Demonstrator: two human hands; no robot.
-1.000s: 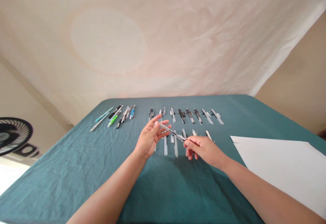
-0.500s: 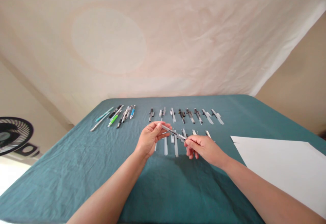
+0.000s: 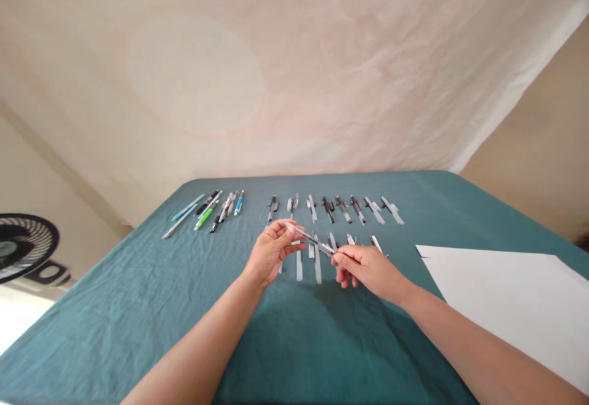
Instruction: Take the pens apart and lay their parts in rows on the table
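Note:
My left hand (image 3: 271,250) and my right hand (image 3: 365,268) hold one clear pen (image 3: 311,240) between them, just above the teal tablecloth (image 3: 276,325). The left fingers pinch its far end; the right thumb and forefinger pinch its near end. Under and behind the hands lie two rows of pen parts (image 3: 317,258), clear barrels in the near row and dark-tipped pieces (image 3: 343,207) in the far row.
A bunch of whole pens (image 3: 209,208), green, blue, black and clear, lies at the table's far left. A white sheet of paper (image 3: 501,294) covers the right side. A black fan (image 3: 23,245) stands off the left edge. A pale cloth hangs behind.
My left fingers, spread a second ago, have closed onto the pen's far end. The right hand has barely moved.

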